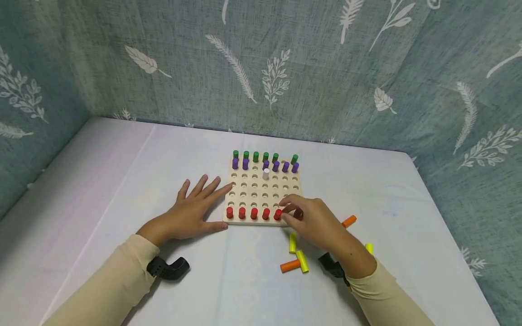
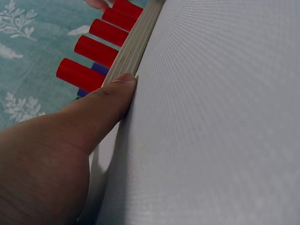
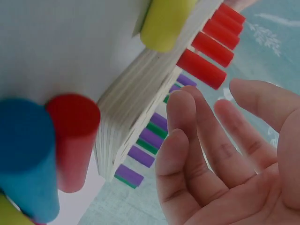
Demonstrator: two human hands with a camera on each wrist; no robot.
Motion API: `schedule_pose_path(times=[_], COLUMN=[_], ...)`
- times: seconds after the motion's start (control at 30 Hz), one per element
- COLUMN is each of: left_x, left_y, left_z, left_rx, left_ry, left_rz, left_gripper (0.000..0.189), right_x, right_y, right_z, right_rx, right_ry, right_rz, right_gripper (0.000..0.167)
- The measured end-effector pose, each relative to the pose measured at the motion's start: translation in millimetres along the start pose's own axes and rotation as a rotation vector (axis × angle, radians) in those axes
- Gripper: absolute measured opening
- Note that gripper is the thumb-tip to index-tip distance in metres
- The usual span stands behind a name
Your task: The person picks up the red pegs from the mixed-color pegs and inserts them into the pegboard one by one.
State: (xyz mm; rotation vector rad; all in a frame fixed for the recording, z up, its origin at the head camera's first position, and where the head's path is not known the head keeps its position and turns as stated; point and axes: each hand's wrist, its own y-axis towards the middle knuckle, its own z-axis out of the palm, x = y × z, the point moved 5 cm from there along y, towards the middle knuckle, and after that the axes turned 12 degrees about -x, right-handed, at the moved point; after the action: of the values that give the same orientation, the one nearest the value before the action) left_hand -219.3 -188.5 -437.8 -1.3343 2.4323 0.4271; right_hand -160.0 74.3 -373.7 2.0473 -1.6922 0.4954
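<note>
A wooden peg board (image 1: pixel 253 222) lies mid-table. Along its near edge stands a row of red pegs (image 1: pixel 254 213); purple pegs (image 1: pixel 276 166) and green pegs (image 1: pixel 255 157) line the far rows, with one white peg (image 1: pixel 266 174) just in front of them. My left hand (image 1: pixel 189 215) is spread out at the board's left side, its thumb (image 2: pixel 110 93) against the near corner edge. Beside the rightmost red peg (image 1: pixel 277 214) is my right hand (image 1: pixel 316 222). In the right wrist view, its loosely bent fingers (image 3: pixel 225 150) and thumb are apart, with nothing between them.
Loose yellow pegs (image 1: pixel 292 243) and orange pegs (image 1: pixel 290 266) lie in front of the board and around the right forearm. Close to the right wrist camera are a blue peg (image 3: pixel 28 154) and a red peg (image 3: pixel 75 140). Leaf-patterned cloth (image 1: pixel 183 90) backs the table.
</note>
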Motion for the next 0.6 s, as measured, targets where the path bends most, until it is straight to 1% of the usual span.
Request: schedule_pose_path(times=[0.13, 0.23, 0.4, 0.6], left_x=[0.2, -0.2, -0.2, -1.5], left_y=[-0.6, 0.6, 0.3, 0.6], left_z=[1.0, 0.8, 0.2, -2.1], left_rx=[0.005, 0.01, 0.021, 0.02], left_ry=[-0.001, -0.004, -0.004, -0.006], left_rz=[-0.003, -0.004, -0.013, -0.009], left_gripper=[0.098, 0.098, 0.099, 0.098], right_x=[-1.0, -5.8, -18.4, -33.6], right_y=[0.2, 1.8, 6.4, 11.4], right_z=[-7.7, -15.7, -28.5, -39.9], right_rx=[-0.034, -0.054, -0.072, -0.068], right_ry=[0.021, 0.027, 0.048, 0.084], right_rz=[-0.035, -0.024, 0.053, 0.128], right_gripper=[0.024, 0.022, 0.018, 0.017])
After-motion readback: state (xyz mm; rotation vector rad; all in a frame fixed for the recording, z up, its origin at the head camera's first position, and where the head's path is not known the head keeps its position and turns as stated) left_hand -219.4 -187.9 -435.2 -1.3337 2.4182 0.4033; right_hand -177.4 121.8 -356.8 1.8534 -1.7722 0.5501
